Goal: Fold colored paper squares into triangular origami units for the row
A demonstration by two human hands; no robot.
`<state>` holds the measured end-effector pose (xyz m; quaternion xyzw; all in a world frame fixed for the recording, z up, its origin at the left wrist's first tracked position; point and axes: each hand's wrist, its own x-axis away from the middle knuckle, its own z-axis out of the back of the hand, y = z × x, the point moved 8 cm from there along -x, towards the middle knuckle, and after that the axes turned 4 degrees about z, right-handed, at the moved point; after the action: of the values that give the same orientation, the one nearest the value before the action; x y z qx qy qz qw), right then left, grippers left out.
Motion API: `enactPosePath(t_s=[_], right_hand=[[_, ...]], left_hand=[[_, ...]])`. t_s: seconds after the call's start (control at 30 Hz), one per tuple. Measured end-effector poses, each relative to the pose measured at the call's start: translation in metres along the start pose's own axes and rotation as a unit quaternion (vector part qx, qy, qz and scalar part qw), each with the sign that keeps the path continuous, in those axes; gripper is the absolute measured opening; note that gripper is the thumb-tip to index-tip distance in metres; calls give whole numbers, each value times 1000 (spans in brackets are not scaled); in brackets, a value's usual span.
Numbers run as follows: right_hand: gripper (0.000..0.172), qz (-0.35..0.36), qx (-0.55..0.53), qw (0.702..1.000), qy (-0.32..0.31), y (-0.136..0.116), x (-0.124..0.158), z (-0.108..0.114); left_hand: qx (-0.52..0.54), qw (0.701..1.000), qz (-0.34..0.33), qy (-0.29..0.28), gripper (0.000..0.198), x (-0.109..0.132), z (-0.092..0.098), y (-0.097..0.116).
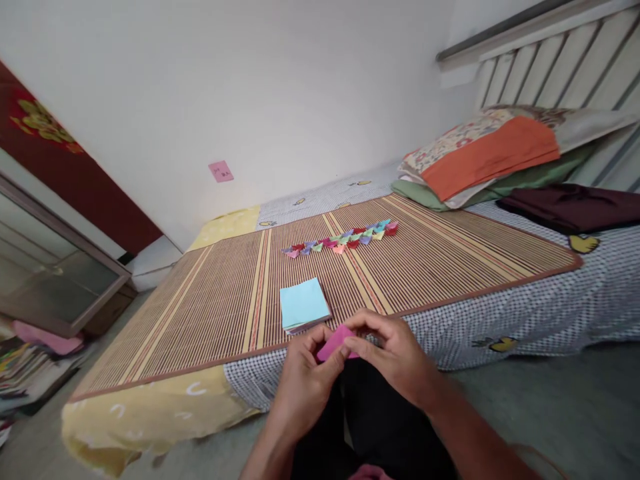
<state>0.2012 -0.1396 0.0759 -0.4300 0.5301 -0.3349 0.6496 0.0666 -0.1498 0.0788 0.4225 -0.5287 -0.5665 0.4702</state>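
Note:
Between both hands, over the near edge of the bed, is a small piece of folded magenta paper [336, 341]. My left hand [306, 373] pinches its left side between thumb and fingers. On the other side, my right hand [395, 357] grips the paper with thumb and forefinger; part of it is hidden behind the fingers. Just beyond my left hand lies a stack of square paper [304, 305] with a light blue sheet on top. Farther back, several small folded paper pieces [343, 239] in many colours lie in a long slanting band on the mat.
A striped bamboo mat [210, 320] covers the bed, over a checked sheet [590, 300]. Pillows [500, 153] and dark folded cloth [575, 207] lie at the right by the slatted headboard [565, 60]. A pink note [221, 171] is on the wall. A glass-fronted cabinet [50, 260] stands left.

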Motion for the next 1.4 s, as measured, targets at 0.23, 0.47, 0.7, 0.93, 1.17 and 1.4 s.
enactPosePath(t_s=[0.23, 0.47, 0.7, 0.93, 1.17, 1.4], right_hand=[[19, -7, -8, 997, 82, 1, 8, -1], [18, 32, 48, 991, 124, -5, 10, 6], [13, 78, 97, 977, 172, -14, 13, 6], [10, 109, 137, 966, 189, -22, 14, 6], [14, 96, 105, 975, 169, -20, 10, 6], [12, 117, 131, 970, 167, -24, 10, 6]], left_hand=[[70, 995, 39, 54, 34, 2, -1, -14], [161, 983, 42, 80, 25, 4, 3, -23], [182, 981, 4, 75, 18, 7, 3, -16], [168, 978, -7, 122, 25, 10, 11, -11], [141, 981, -17, 129, 27, 12, 11, -1], [102, 986, -28, 125, 26, 11, 11, 1]])
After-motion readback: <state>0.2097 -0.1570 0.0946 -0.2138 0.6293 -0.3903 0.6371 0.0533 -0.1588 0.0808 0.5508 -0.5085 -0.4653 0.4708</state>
